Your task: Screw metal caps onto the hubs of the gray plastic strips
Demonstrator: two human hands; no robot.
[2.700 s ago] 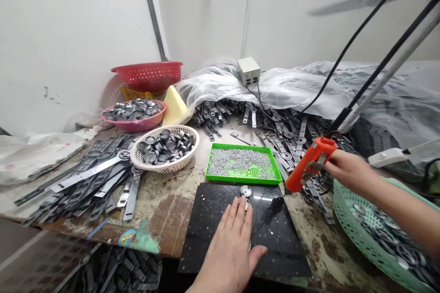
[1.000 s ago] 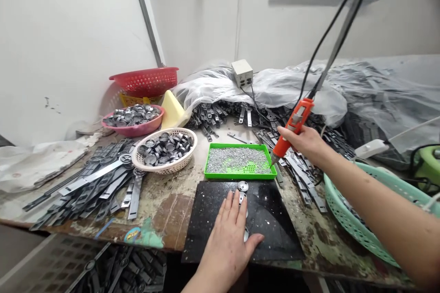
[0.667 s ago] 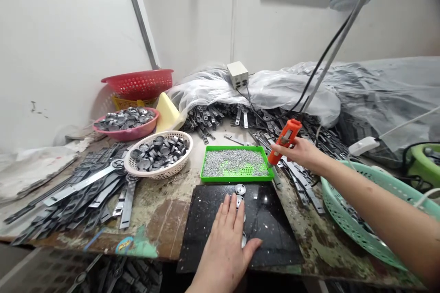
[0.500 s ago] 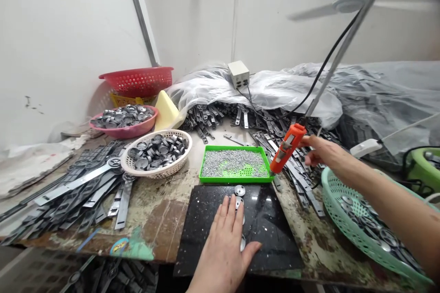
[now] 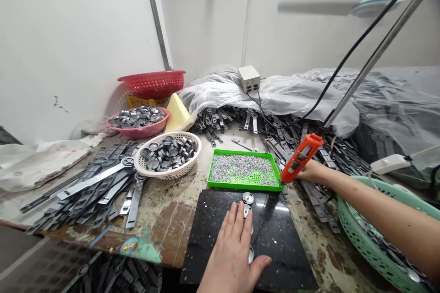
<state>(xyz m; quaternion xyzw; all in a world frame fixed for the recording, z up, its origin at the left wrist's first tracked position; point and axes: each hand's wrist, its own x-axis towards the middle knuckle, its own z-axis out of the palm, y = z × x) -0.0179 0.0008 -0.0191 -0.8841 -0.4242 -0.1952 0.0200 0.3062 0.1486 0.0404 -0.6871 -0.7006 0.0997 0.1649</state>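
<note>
A row of metal discs (image 5: 248, 198) on a black slab (image 5: 285, 238) is partly covered by the left hand (image 5: 233, 249), laid flat, thumb apart. An orange driver (image 5: 302, 158) is tilted beside a green tray (image 5: 240, 186), backed by the right hand (image 5: 311, 171), whose grip cannot be told. All are borne by a worn bench (image 5: 168, 224).

The left hand (image 5: 233, 249) was held flat, fingers extended, over part of a row of metal discs (image 5: 248, 198) on a black slab (image 5: 283, 252). The right hand (image 5: 313, 172) was at an orange tool (image 5: 301, 159), its fingers hidden behind it; the tool slanted down toward the near right corner of a green tray (image 5: 245, 187) strewn with small metal pieces (image 5: 232, 165). Left of the tray stood a cream basket (image 5: 168, 175) of rounded parts (image 5: 170, 151).
</note>
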